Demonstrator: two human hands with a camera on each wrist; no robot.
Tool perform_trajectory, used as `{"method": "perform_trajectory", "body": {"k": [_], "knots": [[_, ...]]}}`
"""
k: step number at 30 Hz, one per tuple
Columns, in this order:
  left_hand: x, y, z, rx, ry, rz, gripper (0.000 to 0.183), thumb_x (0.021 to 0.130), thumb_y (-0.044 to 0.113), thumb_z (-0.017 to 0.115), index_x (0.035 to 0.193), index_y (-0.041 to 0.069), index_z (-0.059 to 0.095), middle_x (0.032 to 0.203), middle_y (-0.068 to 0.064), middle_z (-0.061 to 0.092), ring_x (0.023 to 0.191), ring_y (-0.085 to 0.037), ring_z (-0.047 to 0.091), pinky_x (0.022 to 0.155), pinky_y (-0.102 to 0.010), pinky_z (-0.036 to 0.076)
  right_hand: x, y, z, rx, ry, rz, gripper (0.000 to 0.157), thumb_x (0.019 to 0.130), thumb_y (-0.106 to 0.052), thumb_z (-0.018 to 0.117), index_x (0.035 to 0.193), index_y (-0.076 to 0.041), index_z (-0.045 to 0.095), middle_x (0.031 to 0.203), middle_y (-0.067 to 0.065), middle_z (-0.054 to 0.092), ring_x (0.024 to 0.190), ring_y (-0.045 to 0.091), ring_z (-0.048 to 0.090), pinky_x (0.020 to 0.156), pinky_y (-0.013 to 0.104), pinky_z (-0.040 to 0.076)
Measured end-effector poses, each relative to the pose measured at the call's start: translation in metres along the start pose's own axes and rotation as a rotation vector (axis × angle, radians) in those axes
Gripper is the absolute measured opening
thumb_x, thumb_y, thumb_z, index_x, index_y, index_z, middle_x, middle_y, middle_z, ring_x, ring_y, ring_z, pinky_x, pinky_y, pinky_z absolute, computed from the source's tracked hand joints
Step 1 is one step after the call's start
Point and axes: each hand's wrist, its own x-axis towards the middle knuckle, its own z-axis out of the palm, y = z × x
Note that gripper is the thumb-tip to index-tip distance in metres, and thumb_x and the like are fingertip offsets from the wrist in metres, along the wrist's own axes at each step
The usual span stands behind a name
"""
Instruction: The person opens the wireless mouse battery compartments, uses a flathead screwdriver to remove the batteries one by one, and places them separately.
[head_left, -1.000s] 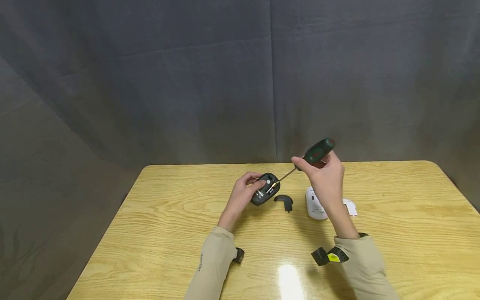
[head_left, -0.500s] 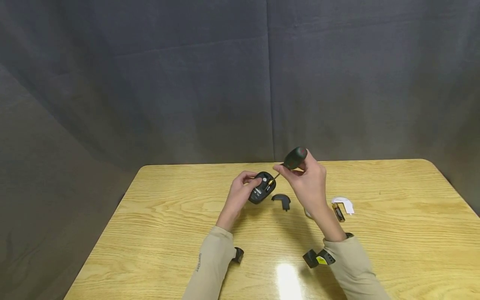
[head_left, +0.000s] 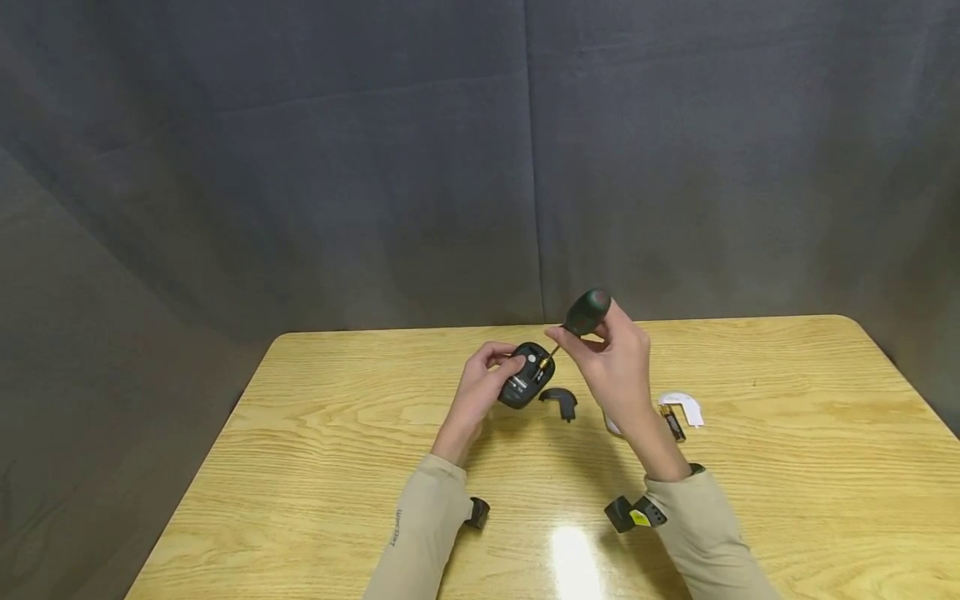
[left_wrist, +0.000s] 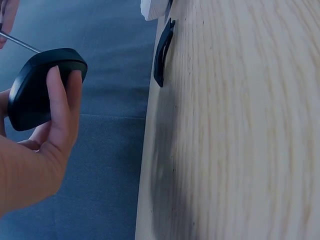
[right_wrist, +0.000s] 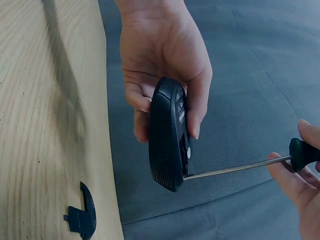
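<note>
My left hand (head_left: 474, 392) holds a black computer mouse (head_left: 523, 385) above the table, underside up, thumb on its underside. Its battery compartment is uncovered, and a gold-ended battery (head_left: 544, 363) shows inside. In my right hand (head_left: 617, 362) is a screwdriver with a dark green handle (head_left: 587, 312). The thin metal shaft (right_wrist: 235, 169) slants down to the mouse, with its tip at the compartment's end in the right wrist view. Below the mouse lies its black curved cover (head_left: 561, 402). The left wrist view shows fingers (left_wrist: 59, 100) curled round the mouse's top shell.
A white curved cover (head_left: 684, 407) lies on the wooden table (head_left: 360, 467) at right, beside a loose battery (head_left: 672, 423). A white mouse (head_left: 612, 426) is mostly hidden behind my right wrist. A dark curtain (head_left: 405, 183) hangs behind the table.
My right hand has moved left with the screwdriver, bringing its handle closer to the mouse. The loose battery has come into view, while the white mouse is now mostly covered.
</note>
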Motion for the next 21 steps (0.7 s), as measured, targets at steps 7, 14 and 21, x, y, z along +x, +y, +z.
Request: {"method": "perform_trajectory", "body": {"k": [7,14,21], "knots": [[-0.002,0.001,0.001,-0.021,0.005,0.011,0.032,0.096,0.014,0.067,0.123,-0.003,0.065,0.107,-0.011,0.061,0.088,-0.014,0.059,0.067,-0.023,0.052,0.000,-0.001,-0.007,0.076,0.061,0.151,0.028,0.088,-0.003,0.082,0.105,0.005,0.060,0.091,0.015,0.072,0.083,0.004,0.071,0.075,0.017,0.056],[-0.001,0.001,0.001,-0.026,-0.013,0.022,0.032,0.096,0.015,0.068,0.123,-0.002,0.065,0.106,-0.010,0.060,0.083,-0.014,0.060,0.064,-0.023,0.052,0.000,0.002,-0.013,0.174,0.080,0.303,0.026,0.096,-0.010,0.075,0.114,0.003,0.060,0.095,0.011,0.072,0.080,0.010,0.073,0.077,0.022,0.058],[-0.002,0.000,0.000,-0.022,-0.022,0.027,0.030,0.095,0.013,0.068,0.122,-0.001,0.065,0.107,-0.010,0.059,0.087,-0.015,0.059,0.068,-0.023,0.052,0.001,0.006,-0.016,0.280,0.050,0.370,0.023,0.101,-0.014,0.069,0.108,0.007,0.062,0.099,0.026,0.069,0.085,0.014,0.076,0.084,0.031,0.058]]}}
